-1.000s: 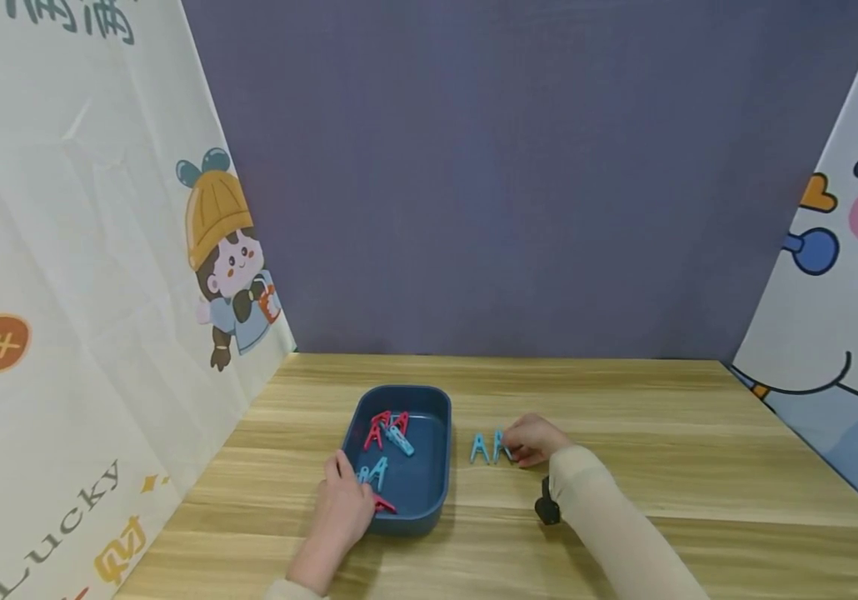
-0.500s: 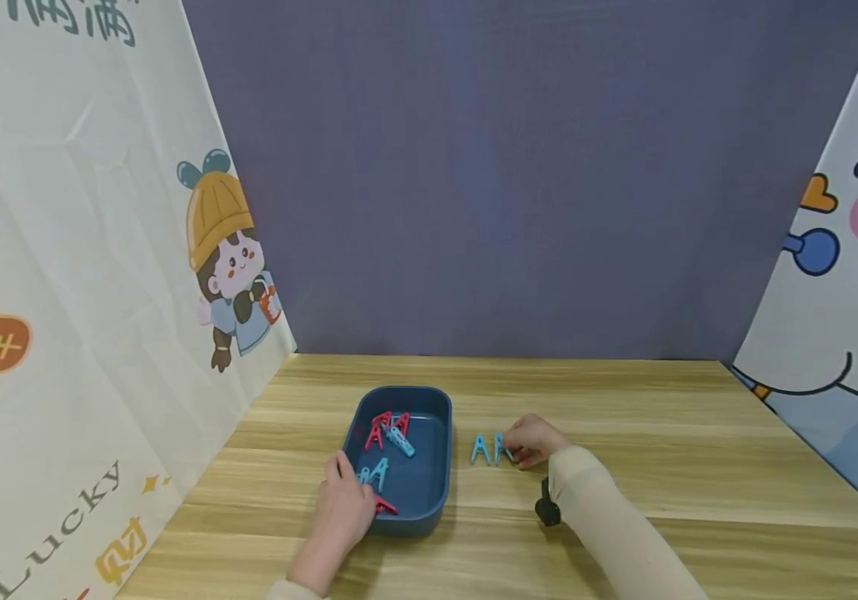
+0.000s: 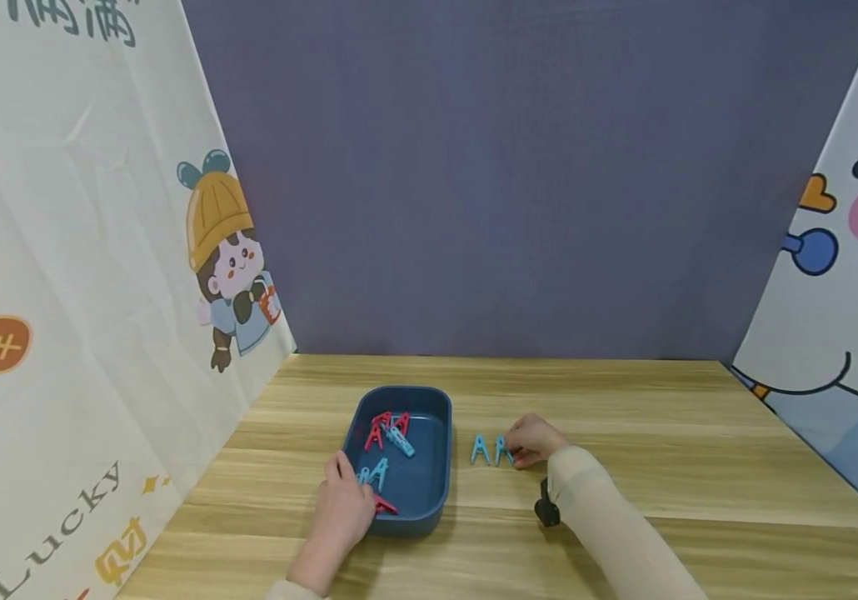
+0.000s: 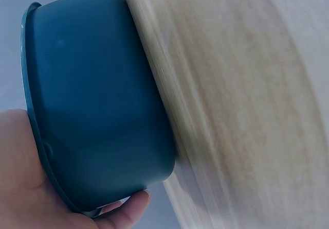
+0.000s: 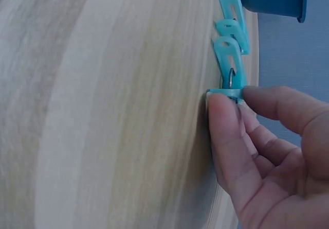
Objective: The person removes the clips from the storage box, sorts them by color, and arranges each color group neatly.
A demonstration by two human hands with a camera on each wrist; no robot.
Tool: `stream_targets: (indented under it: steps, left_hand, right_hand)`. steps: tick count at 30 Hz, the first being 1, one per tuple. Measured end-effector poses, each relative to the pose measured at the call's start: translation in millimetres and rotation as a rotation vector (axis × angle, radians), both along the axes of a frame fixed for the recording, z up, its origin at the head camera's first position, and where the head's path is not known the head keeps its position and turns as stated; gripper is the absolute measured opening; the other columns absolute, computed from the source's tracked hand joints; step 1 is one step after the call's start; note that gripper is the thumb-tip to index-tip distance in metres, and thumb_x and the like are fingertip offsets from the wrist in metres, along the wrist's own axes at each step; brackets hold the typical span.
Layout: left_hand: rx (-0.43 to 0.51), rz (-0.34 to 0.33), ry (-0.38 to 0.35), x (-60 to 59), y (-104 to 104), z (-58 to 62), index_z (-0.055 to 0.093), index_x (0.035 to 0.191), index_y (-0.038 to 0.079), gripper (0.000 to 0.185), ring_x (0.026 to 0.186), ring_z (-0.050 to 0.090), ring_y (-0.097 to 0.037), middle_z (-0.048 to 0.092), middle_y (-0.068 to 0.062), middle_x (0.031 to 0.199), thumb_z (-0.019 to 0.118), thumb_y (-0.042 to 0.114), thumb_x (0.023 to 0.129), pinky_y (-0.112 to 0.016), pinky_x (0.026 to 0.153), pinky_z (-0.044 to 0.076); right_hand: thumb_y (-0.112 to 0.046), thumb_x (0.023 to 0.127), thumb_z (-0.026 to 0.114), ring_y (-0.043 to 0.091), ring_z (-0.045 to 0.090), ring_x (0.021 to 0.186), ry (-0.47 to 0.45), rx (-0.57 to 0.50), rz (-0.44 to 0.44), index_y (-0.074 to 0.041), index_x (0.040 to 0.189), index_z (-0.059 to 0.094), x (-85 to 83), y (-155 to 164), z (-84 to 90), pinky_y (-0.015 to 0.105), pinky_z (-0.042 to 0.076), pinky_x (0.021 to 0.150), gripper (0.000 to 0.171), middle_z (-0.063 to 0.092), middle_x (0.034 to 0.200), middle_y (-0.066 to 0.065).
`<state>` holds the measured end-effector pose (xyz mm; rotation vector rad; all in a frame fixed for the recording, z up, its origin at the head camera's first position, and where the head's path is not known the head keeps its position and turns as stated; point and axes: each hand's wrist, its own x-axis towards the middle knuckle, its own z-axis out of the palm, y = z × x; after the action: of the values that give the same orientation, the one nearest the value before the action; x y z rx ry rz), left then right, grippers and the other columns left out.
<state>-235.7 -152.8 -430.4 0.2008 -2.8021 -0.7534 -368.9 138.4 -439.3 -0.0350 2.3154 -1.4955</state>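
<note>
In the head view my left hand [image 3: 345, 504] holds the near left side of a dark blue plastic basin [image 3: 443, 454]. The left wrist view shows its fingers hooked round the rim of the basin [image 4: 97, 95]. My right hand [image 3: 537, 438] pinches one leg of a light-blue clothespin [image 3: 500, 446] between thumb and fingers, close to the tabletop; the right wrist view shows that clothespin [image 5: 226, 54] at the fingertips. Just left of it another light-blue clothespin [image 3: 480, 445] stands legs-spread on the table, apart from the hand.
Inside the basin lie several clothespins, pink ones [image 3: 374, 436] and light-blue ones [image 3: 401, 442]. A pink clothespin [image 3: 384, 504] lies at its near end, partly behind my left hand. A wooden table [image 3: 624, 467] carries everything, with a purple-grey backdrop [image 3: 511, 183] behind.
The pinched clothespin has shifted and turned slightly at my right fingertips, its legs showing a little differently. My left hand, the basin and the other clothespins have stayed put.
</note>
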Motion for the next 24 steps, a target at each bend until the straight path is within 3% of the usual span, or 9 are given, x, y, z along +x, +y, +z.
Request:
stream_targets:
  steps: [5, 13, 19, 24]
  left_hand:
    - [-0.010, 0.003, 0.004, 0.6, 0.0, 0.7, 0.021, 0.133, -0.022, 0.064, 0.103, 0.045, -0.048, 0.027, -0.036, 0.131, 0.050, 0.013, 0.088, -0.054, 0.084, 0.040]
    - [-0.024, 0.005, -0.001, 0.4, 0.1, 0.6, 0.022, 0.133, -0.022, 0.064, 0.102, 0.046, -0.046, 0.027, -0.036, 0.130, 0.050, 0.014, 0.088, -0.054, 0.083, 0.041]
    - [-0.029, 0.006, -0.005, -0.5, -0.6, -1.2, 0.022, 0.134, -0.021, 0.064, 0.102, 0.046, -0.046, 0.027, -0.035, 0.131, 0.050, 0.015, 0.089, -0.054, 0.083, 0.041]
    - [-0.023, 0.001, 0.004, 0.3, -0.1, -1.1, 0.022, 0.133, -0.022, 0.064, 0.102, 0.046, -0.047, 0.027, -0.035, 0.131, 0.050, 0.015, 0.088, -0.054, 0.083, 0.041]
  right_hand:
    - [0.003, 0.076, 0.053, 0.012, 0.051, 0.047, 0.027, 0.002, 0.009, 0.000, 0.068, 0.053, 0.9, 0.2, 1.1, 0.027, 0.051, 0.049, 0.008, 0.051, 0.057, 0.007]
    - [0.003, 0.079, 0.054, 0.014, 0.050, 0.046, 0.040, -0.007, -0.044, 0.007, 0.080, 0.058, 0.6, 0.6, 5.6, 0.028, 0.051, 0.049, 0.006, 0.052, 0.062, 0.009]
    - [0.002, 0.077, 0.051, 0.013, 0.048, 0.049, 0.047, -0.122, -0.026, 0.002, 0.075, 0.053, -5.2, 6.5, 10.6, 0.024, 0.048, 0.047, 0.003, 0.048, 0.061, 0.006]
    - [-0.001, 0.080, 0.054, 0.013, 0.051, 0.055, 0.041, -0.191, -0.002, 0.006, 0.091, 0.053, -6.1, 4.7, 20.4, 0.025, 0.048, 0.051, 0.013, 0.051, 0.071, 0.008]
